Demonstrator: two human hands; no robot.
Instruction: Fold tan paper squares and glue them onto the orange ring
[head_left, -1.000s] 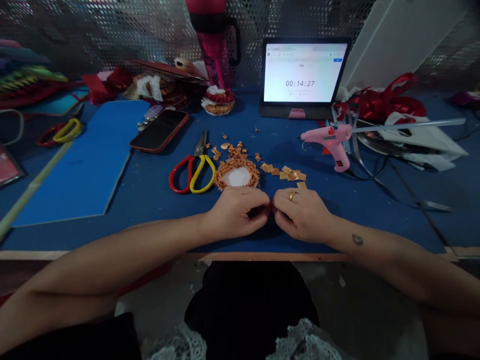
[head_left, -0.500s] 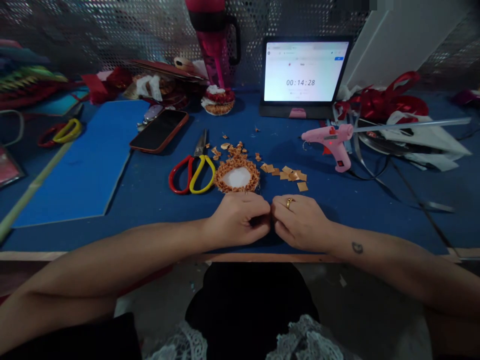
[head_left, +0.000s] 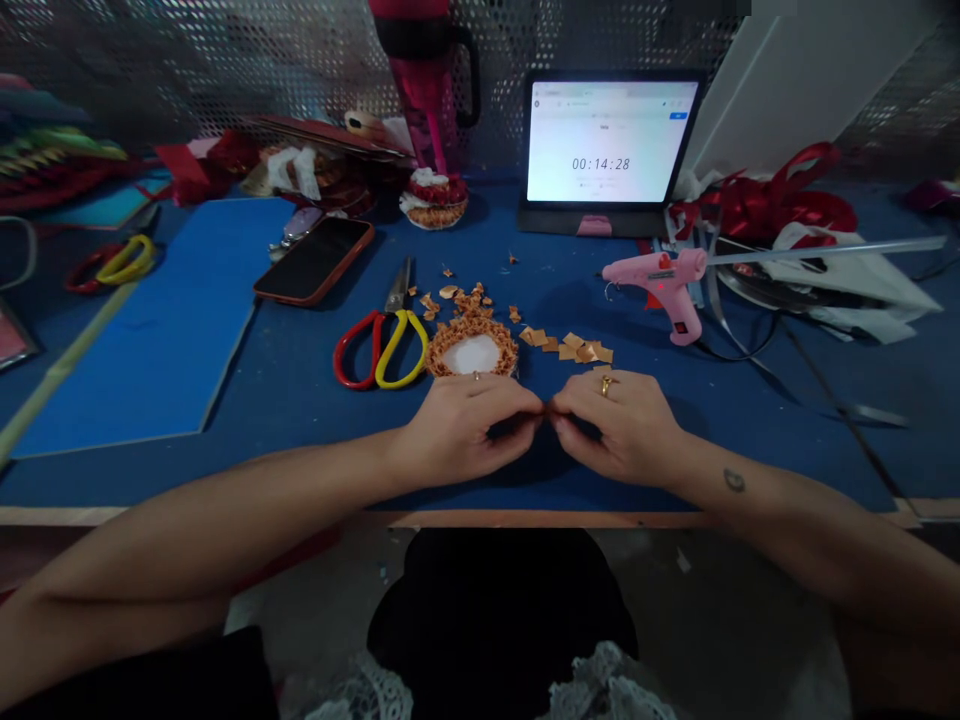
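My left hand (head_left: 476, 425) and my right hand (head_left: 619, 425) meet fingertip to fingertip above the table's front part, both closed in a pinch. A tiny brownish bit shows where the tips meet, too small to name. Just beyond my left hand lies a round piece (head_left: 472, 352) with a white centre and a ring of curled copper-gold bits; my hand hides its near edge. Small gold squares (head_left: 574, 346) lie loose beyond my right hand. Scissors (head_left: 381, 348) with one red and one yellow handle rest left of the round piece. Folded gold bits (head_left: 472, 298) are scattered behind it.
A pink glue gun (head_left: 664, 285) with a clear stick lies at right, near red ribbon (head_left: 787, 205). A tablet (head_left: 604, 140) showing a timer stands at the back beside a pink tumbler (head_left: 431, 110). At left are a phone (head_left: 319, 262), a blue sheet (head_left: 165, 330) and more scissors (head_left: 124, 262).
My fingers have turned outward a little, so the pinching tips now show between the hands. My right hand has shifted slightly right and now covers part of the nearest gold square.
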